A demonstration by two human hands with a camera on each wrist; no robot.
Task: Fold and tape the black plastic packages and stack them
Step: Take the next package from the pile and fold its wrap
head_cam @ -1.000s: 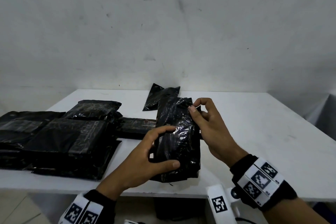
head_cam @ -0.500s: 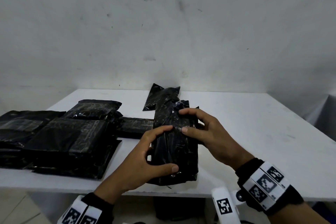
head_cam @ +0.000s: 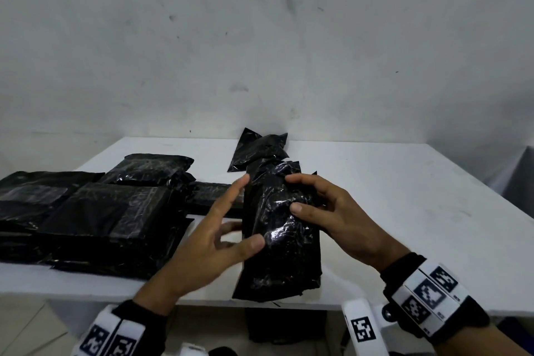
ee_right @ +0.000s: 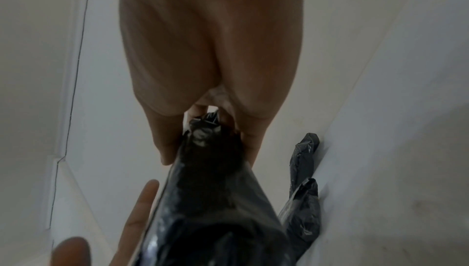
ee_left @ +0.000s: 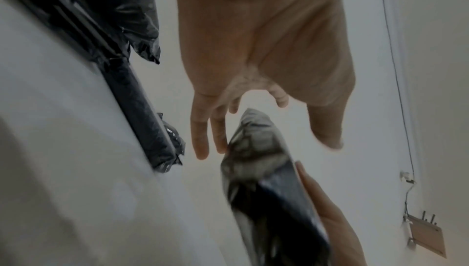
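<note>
Held package: a black plastic package (head_cam: 281,228) is kept upright over the near edge of the white table (head_cam: 404,211), its lower end close to the table edge, its crumpled top end up and away.
Right hand: the right hand (head_cam: 332,217) is clamped on the package's upper part, thumb on the near face, fingers curled round the far side; in the right wrist view the top end is pinched between thumb and fingers.
Left hand: the left hand (head_cam: 213,237) is spread, fingers straight and apart, thumb tip touching the package's left edge; nothing is gripped by it.
Left stack: flat black packages (head_cam: 95,217) are piled on the table's left side, just beside the left hand.
Behind: one narrow folded package (head_cam: 213,195) is seen lying between stack and held package.
Far: a loose black bag (head_cam: 260,150) lies near the table's back edge, below the grey wall (head_cam: 260,37).
</note>
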